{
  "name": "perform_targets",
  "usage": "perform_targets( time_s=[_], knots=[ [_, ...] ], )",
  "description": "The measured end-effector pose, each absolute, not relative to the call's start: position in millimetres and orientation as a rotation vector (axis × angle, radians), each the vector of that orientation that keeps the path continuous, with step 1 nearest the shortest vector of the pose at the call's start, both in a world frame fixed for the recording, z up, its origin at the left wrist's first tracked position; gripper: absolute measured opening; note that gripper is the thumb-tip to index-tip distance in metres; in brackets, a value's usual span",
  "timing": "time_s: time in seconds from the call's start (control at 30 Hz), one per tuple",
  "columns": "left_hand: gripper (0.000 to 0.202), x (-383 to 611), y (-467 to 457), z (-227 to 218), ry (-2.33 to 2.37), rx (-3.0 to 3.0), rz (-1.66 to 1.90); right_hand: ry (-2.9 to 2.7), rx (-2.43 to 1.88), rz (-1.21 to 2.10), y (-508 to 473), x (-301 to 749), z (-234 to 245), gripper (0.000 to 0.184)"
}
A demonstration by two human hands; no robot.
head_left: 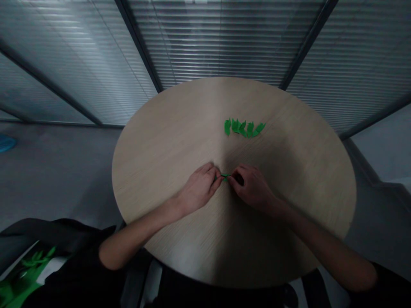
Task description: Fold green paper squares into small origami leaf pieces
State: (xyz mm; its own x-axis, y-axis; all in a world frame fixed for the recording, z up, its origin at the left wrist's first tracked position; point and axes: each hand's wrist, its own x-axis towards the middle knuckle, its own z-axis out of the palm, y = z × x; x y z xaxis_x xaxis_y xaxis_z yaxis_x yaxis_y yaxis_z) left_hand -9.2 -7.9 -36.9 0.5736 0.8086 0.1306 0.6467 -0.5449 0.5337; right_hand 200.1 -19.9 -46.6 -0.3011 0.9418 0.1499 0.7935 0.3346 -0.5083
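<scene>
Table edge (113,171) well beyond green piece (225,176) between left hand (203,183) and right hand (252,185)

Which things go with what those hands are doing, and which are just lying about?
Seemingly in the job:
left hand
right hand
small green piece they pinch
row of green leaf-shaped pieces
round wooden table

Probably just lying about:
blue object on the floor
dark cloth, lower left
green things there (not certain)

Leafy bits (243,130) are bright green, held piece (225,175) is green too. Table (167,128) is pale tan with streaky woodgrain, blinds (205,47) are blue-grey with thin stripes, floor (64,171) kinda grey, sleeves (77,273) black.
</scene>
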Motion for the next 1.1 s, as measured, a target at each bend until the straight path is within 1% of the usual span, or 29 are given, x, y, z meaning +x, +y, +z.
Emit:
perform_targets(
  time_s=[0.77,1.1],
  knots=[
    [0.02,-4.2,-7.1,-32.3,1.24,2.38,0.445,-2.223,-1.552,0.485,-18.9,199.7,-43.0,0.015],
    [0.018,-3.7,-7.5,-30.6,1.243,2.357,0.415,-2.287,-1.482,0.538,-17.4,207.9,-38.6,0.014]
  ],
)
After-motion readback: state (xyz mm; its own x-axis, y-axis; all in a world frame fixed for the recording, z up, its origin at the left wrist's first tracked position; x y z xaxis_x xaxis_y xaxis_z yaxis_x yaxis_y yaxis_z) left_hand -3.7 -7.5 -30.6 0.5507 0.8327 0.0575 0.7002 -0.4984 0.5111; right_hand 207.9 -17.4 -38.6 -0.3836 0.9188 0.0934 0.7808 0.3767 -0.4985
